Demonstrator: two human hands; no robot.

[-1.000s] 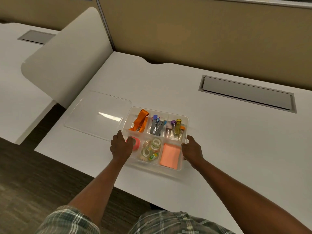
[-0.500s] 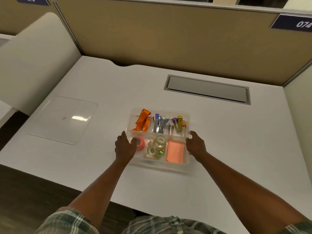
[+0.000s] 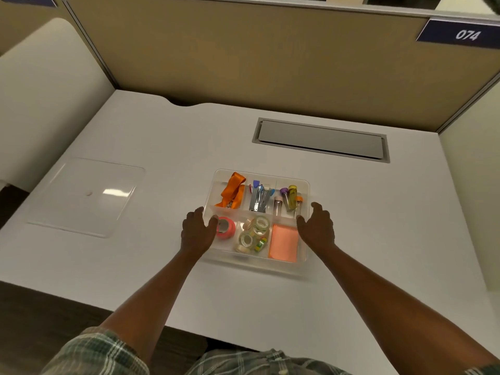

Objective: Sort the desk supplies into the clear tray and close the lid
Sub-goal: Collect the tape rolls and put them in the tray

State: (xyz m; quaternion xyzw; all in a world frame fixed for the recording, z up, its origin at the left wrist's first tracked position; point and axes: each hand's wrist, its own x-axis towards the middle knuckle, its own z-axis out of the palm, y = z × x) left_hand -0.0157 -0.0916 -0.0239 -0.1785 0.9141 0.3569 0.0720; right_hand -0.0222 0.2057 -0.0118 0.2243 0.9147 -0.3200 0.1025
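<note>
Fingers (image 3: 198, 213) of my left hand (image 3: 197, 235) are curling round the left wall of the clear tray (image 3: 259, 266), thumb hooking over the rim beside the pink tape roll (image 3: 226, 226). My right hand (image 3: 318, 229) is mirroring it on the right wall, thumb at the rim, fingers loosely curved outside; I cannot tell if they are pressing. I am bracing both sides, I judge, to square the filled tray in the middle of the table (image 3: 378, 226). The lid (image 3: 86, 196) is lying flat, well apart to the left, waiting to go on.

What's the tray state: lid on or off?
Off. The lid lies flat on the desk, left of the tray; compartments uncovered.
</note>
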